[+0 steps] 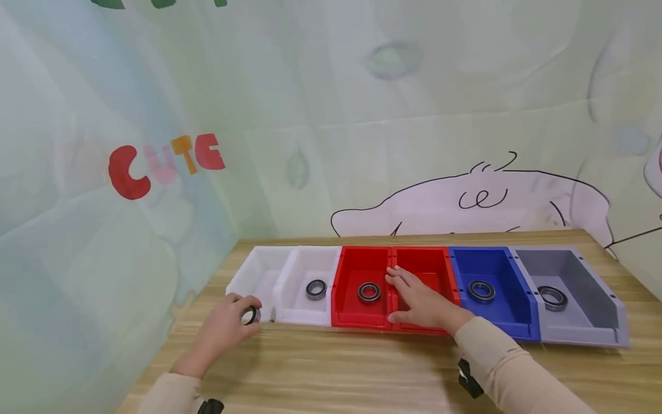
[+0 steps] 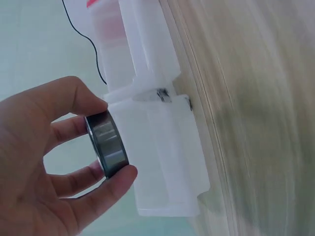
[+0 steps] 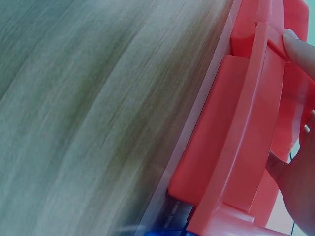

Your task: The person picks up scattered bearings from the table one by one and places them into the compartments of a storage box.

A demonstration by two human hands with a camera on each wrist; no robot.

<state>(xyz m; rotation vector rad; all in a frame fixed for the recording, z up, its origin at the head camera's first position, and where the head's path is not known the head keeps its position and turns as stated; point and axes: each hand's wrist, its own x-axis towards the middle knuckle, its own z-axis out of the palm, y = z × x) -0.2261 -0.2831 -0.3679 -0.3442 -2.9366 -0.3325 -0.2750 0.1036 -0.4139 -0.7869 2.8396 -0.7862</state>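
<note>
Near the front of the leftmost white bin (image 1: 243,276), my left hand (image 1: 223,325) pinches a ball bearing (image 2: 107,142) by its outer ring between thumb and fingers. The left wrist view has the bearing tilted on edge, overlapping that bin. My right hand (image 1: 425,302) reaches over the second red bin (image 1: 437,261), fingers stretched out and holding nothing. Its fingertips lie right at the wall between the two red bins; part of this bin's floor is hidden under the hand. In the right wrist view, a finger (image 3: 298,51) overlaps the red rim.
More bearings lie one each in the second white bin (image 1: 316,290), the first red bin (image 1: 369,292), the blue bin (image 1: 481,291) and the grey bin (image 1: 553,298). The bins stand side by side on a wooden table (image 1: 331,368), before a printed curtain (image 1: 310,115).
</note>
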